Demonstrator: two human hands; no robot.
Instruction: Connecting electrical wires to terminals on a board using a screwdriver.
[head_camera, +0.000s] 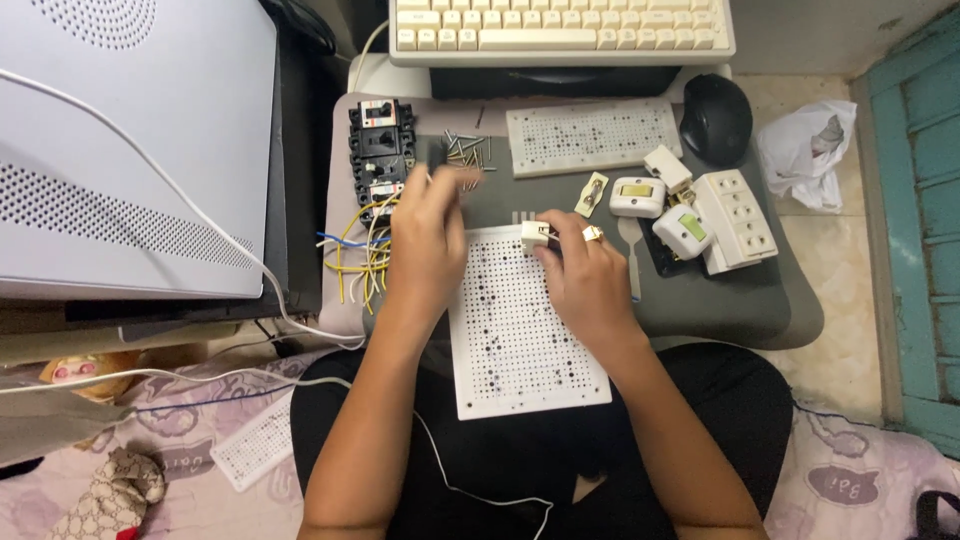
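While the right hand (585, 280) pinches a small white switch part (534, 235) onto the perforated white board (515, 330), the left hand's (425, 245) grip closes on a screw (445, 178) near the bench's rear edge.

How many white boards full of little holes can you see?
3: one white perforated plastic board under both hands, another below the keyboard, a third on the patterned cloth at lower left. More may be hidden.

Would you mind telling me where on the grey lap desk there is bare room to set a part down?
The lap desk is bare along its near right edge, below the white socket strip and right of the right hand. The back is crowded: loose screws, the small perforated board, switches and the mouse.
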